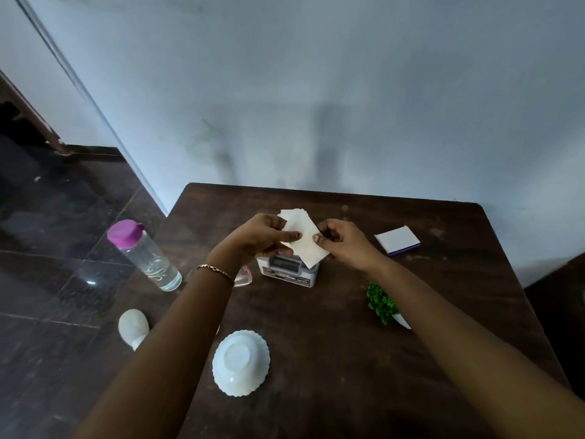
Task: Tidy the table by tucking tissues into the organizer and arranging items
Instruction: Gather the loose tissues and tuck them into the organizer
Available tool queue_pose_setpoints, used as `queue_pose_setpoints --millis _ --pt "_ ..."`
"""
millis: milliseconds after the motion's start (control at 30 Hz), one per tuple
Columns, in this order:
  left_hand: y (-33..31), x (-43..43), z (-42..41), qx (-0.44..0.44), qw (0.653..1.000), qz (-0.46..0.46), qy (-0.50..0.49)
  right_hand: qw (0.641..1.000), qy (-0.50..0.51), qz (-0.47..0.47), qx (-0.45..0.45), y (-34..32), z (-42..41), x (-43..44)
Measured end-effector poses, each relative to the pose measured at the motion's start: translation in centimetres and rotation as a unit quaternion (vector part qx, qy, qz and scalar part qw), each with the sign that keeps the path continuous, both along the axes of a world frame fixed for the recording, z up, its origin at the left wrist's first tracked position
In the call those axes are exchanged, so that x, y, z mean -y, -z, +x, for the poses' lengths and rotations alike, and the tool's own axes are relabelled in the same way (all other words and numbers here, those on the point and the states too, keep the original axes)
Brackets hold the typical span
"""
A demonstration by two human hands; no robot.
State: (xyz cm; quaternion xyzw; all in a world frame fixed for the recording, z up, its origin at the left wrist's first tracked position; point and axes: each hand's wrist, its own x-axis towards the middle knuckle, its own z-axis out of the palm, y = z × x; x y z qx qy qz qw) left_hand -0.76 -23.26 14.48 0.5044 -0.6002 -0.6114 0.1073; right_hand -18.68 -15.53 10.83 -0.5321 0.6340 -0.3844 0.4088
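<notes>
Both hands hold a small stack of white folded tissues [304, 238] just above a small white organizer box [287, 270] in the middle of the dark wooden table [332, 343]. My left hand [265, 236] pinches the stack's left side, thumb on top. My right hand [345, 243] pinches its right edge. The tissues tilt down to the right, and their lower corner hangs over the organizer's open top. The organizer's back is hidden behind the tissues and hands.
A clear water bottle with a purple cap [144, 255] stands at the table's left edge. An upturned white bowl [241, 363] lies near me, a white rounded object [133, 326] to its left. A small green plant [382, 301] and a white notepad [397, 239] sit right.
</notes>
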Motion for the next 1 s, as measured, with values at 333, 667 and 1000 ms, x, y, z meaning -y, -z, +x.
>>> queue_pose_setpoints --millis 333,667,1000 --pt "3.1 1.0 5.3 -0.021 0.994 -0.002 -0.108 0.993 -0.040 0.089 -0.068 4.0 3.0 0.5" --pt "4.1 2.7 3.7 -0.035 0.993 -0.092 -0.060 0.978 -0.076 0.071 -0.183 4.3 2.8 1.7" --pt "5.3 3.4 2.6 -0.038 0.996 -0.073 -0.046 0.987 -0.049 0.066 -0.141 4.4 2.1 2.6"
